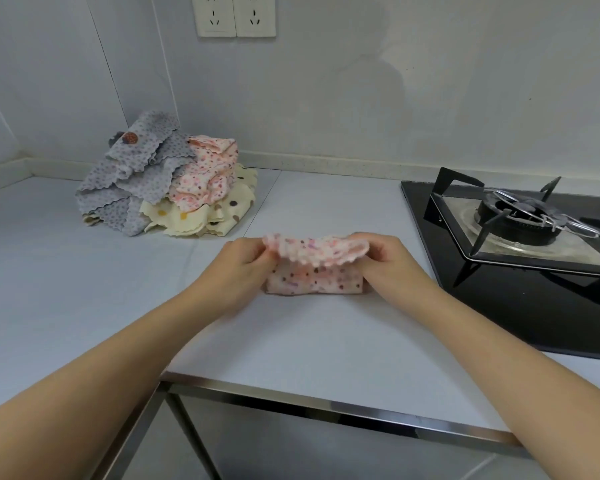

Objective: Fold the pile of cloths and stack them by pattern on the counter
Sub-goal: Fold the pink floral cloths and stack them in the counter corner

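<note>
Both the left hand point(239, 271) and right hand point(392, 265) pinch the pink cloth point(312, 282), its top fold stretched between their curled fingers.

Both hands pinch one pink dotted cloth point(314, 268) over the counter point(84, 289). The left hand point(238, 268) grips its left end and the right hand point(388, 263) its right end, so the scalloped top edge arches between the fingers while the lower fold lies flat beneath them. Beyond the left fingers sits the pile of cloths point(163, 192); right of the right fingers, a gas stove point(520, 220).
</note>
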`<action>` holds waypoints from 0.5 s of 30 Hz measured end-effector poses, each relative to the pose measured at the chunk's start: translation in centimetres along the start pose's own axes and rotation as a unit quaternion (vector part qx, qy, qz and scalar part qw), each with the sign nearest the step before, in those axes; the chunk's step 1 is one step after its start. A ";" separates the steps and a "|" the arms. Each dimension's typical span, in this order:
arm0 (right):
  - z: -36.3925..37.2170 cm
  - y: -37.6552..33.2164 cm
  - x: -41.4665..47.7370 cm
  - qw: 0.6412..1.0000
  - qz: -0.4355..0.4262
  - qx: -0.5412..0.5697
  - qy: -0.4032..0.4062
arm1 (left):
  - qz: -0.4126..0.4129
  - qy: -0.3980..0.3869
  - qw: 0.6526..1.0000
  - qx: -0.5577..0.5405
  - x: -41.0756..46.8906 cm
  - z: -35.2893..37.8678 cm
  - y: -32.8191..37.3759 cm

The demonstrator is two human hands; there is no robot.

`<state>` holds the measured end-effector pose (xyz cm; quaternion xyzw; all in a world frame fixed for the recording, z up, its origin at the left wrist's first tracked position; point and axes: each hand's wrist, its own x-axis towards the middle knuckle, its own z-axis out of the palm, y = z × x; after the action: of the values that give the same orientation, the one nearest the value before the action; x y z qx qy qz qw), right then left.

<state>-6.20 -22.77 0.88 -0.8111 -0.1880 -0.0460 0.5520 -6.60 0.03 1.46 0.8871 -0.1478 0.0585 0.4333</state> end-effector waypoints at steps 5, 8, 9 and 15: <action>0.8 -0.1 0.4 0.991 0.114 -0.057 0.046 | -0.132 0.006 0.991 -0.020 0.3 1.0 0.8; 1.0 -0.3 0.4 0.981 0.140 -0.120 0.051 | -0.153 0.027 0.987 0.033 0.4 1.5 1.0; 1.0 -0.3 0.4 0.979 0.143 -0.136 0.055 | -0.146 0.032 0.986 0.070 0.4 1.6 1.1; 1.7 -0.5 0.4 0.961 0.129 -0.238 0.061 | -0.120 0.056 0.972 0.194 -0.1 2.0 1.2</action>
<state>-6.18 -20.97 0.80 -0.9320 -0.0318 -0.0672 0.3547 -7.16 -2.26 1.11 0.9610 -0.0017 0.0831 0.2639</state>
